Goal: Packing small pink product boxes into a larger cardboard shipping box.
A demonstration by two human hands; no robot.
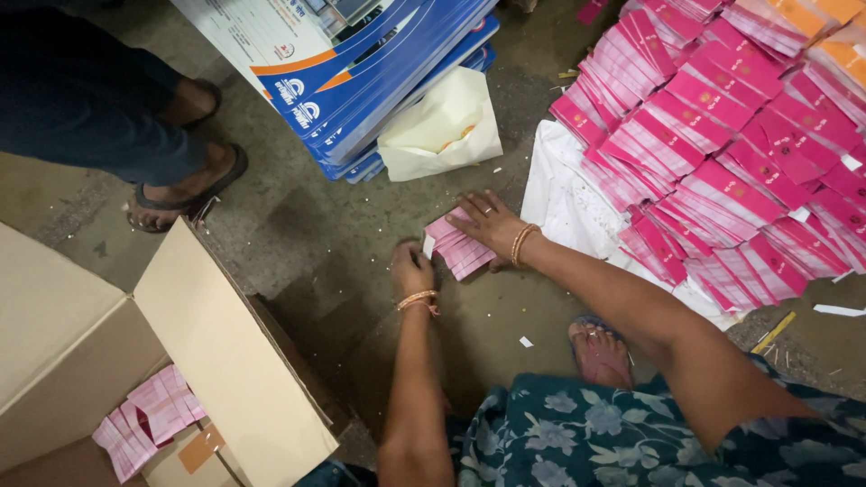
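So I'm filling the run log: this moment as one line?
left hand: on floor | right hand: pressing pink card bundle | cardboard box: open, left

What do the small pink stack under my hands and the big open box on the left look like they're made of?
Pink stack: thin printed paper or card, matte; the edges fan into flat leaves.
Open box: brown corrugated cardboard, matte, judging by its stiff flaps and a tape patch.
Right hand presses the stack; left hand is at its edge.

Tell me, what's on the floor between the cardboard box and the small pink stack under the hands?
Head view: just bare floor between cardboard box and small pink stack, plus the left hand.
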